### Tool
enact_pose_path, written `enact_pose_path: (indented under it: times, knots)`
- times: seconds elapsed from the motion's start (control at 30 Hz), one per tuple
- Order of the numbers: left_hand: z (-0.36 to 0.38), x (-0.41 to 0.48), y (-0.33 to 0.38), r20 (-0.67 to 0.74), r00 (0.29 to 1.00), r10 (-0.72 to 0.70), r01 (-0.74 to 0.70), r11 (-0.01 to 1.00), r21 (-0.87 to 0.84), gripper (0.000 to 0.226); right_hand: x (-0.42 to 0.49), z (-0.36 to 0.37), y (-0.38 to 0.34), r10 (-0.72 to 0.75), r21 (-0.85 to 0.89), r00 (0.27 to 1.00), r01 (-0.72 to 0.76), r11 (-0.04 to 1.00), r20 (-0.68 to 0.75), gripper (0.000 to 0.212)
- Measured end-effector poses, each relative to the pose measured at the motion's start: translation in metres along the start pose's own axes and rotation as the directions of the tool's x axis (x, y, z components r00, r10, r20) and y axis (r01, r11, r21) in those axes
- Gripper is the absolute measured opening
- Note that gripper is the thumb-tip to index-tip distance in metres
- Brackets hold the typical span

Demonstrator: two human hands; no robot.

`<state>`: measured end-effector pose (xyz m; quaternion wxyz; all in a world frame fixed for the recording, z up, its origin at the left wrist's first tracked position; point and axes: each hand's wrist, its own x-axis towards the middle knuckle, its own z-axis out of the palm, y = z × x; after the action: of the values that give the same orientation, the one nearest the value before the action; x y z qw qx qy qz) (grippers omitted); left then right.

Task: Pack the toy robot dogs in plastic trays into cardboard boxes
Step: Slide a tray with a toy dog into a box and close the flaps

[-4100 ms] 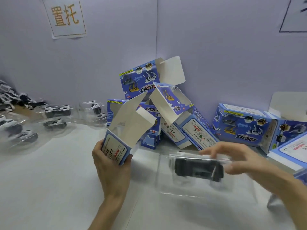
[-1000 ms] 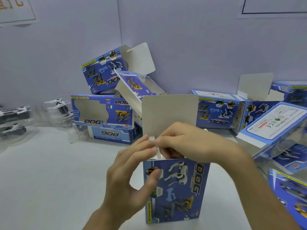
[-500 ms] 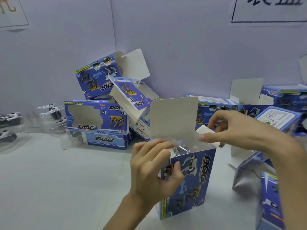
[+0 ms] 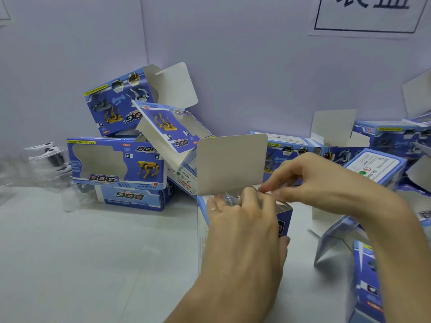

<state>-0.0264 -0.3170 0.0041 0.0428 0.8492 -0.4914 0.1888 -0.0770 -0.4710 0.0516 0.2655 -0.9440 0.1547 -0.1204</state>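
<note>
- Cardboard box (image 4: 231, 164) stands upright on the desk (image 4: 93, 252), lid flap raised, clear tray (image 4: 229, 198) inside its mouth.
- Left hand (image 4: 242, 231) grips its body; right hand (image 4: 321, 183) pinches its rim.
- Likely light, thin, crushable: hold corners gently.

Blue cardboard box (image 4: 285, 216) stands on end, white top flap (image 4: 231, 164) raised open. Clear plastic tray (image 4: 229, 198) edge shows in the opening; toy not visible.
</note>
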Motion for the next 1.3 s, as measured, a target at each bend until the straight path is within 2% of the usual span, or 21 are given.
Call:
enact_pose_path:
  times: [0.07, 0.17, 0.23, 0.3, 0.43, 0.6, 0.7, 0.77, 0.83, 0.9, 0.97, 1.1, 1.3]
  knots:
    - [-0.003, 0.004, -0.001, 0.029, 1.000, 0.003, -0.004, 1.000, 0.011, 0.057, 0.000, -0.001, 0.008, 0.034, 0.083, 0.999, -0.033, 0.996, -0.013, 0.016]
    - [-0.009, 0.012, 0.002, 0.164, 0.986, 0.019, -0.023, 0.999, 0.025, 0.058, 0.001, 0.000, 0.016, 0.101, 0.252, 0.994, -0.105, 0.962, 0.028, 0.038]
    - [-0.008, 0.014, 0.005, 0.222, 0.975, 0.020, -0.025, 0.999, 0.022, 0.063, 0.003, 0.003, 0.017, 0.091, 0.312, 0.993, -0.109, 0.944, 0.073, 0.047]
    - [-0.005, 0.012, 0.004, 0.204, 0.979, 0.018, -0.023, 0.999, 0.022, 0.067, 0.006, 0.009, 0.016, 0.057, 0.372, 0.993, -0.092, 0.924, 0.102, 0.053]
    - [-0.004, 0.008, -0.002, 0.183, 0.980, 0.074, -0.089, 0.993, 0.074, 0.079, 0.013, 0.013, 0.017, 0.007, 0.386, 0.991, -0.059, 0.921, 0.134, 0.058]
    - [-0.001, 0.013, -0.004, 0.207, 0.972, 0.107, -0.122, 0.991, 0.060, 0.085, 0.012, 0.007, 0.022, -0.053, 0.383, 0.983, -0.019, 0.924, 0.176, 0.048]
    - [0.001, 0.013, -0.012, 0.170, 0.972, 0.164, -0.170, 0.985, 0.020, 0.081, 0.011, 0.003, 0.021, -0.024, 0.303, 0.999, 0.013, 0.953, 0.033, 0.051]
    - [0.002, 0.014, -0.021, 0.137, 0.966, 0.219, -0.220, 0.975, -0.006, 0.076, 0.008, 0.000, 0.017, -0.071, 0.270, 0.992, 0.097, 0.958, -0.104, 0.048]
    - [0.003, 0.016, -0.030, 0.110, 0.957, 0.268, -0.265, 0.963, -0.036, 0.071, 0.007, -0.003, 0.012, -0.135, 0.335, 0.947, 0.234, 0.913, -0.292, 0.039]
    - [0.002, 0.017, -0.036, 0.119, 0.949, 0.292, -0.287, 0.956, -0.060, 0.069, 0.006, -0.004, 0.005, -0.179, 0.424, 0.891, 0.366, 0.829, -0.418, 0.030]
    - [-0.002, 0.016, -0.036, 0.148, 0.943, 0.298, -0.290, 0.954, -0.069, 0.069, 0.006, -0.001, -0.002, -0.224, 0.357, 0.834, 0.437, 0.826, -0.504, 0.031]
    - [-0.012, 0.008, -0.030, 0.216, 0.926, 0.310, -0.296, 0.950, -0.097, 0.072, 0.011, 0.010, -0.012, -0.296, 0.101, 0.745, 0.436, 0.894, -0.598, 0.033]
    - [-0.009, 0.013, -0.032, 0.193, 0.941, 0.278, -0.266, 0.960, -0.088, 0.069, 0.019, 0.024, -0.012, -0.347, 0.047, 0.673, 0.493, 0.869, -0.653, 0.030]
